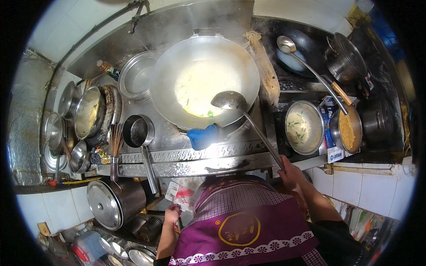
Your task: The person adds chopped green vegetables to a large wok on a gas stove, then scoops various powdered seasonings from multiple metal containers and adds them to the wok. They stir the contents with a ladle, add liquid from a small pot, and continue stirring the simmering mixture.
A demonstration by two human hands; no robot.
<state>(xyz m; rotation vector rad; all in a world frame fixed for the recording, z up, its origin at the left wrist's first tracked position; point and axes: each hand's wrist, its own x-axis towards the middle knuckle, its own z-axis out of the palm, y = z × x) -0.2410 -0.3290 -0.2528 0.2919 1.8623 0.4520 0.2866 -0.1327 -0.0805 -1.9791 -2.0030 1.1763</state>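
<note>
My right hand (290, 173) grips the long handle of a metal ladle (229, 100), whose bowl is over the near right side of a large steaming wok (163, 79). Pale yellow liquid (206, 86) with bits of green fills the wok's middle. A blue cloth (202, 137) covers the wok's near handle. My left hand (173, 212) hangs low at the left of my purple apron (239, 229), its fingers curled; whether it holds anything cannot be told.
Left of the wok are a metal basin (136, 78), a dark saucepan (138, 131) and a bamboo brush (115, 146). To the right stand a bowl of liquid with greens (303, 128), a bowl of yellow crumbs (347, 131), another ladle (288, 45) and a dark wok (308, 36). A lidded pot (103, 204) stands lower left.
</note>
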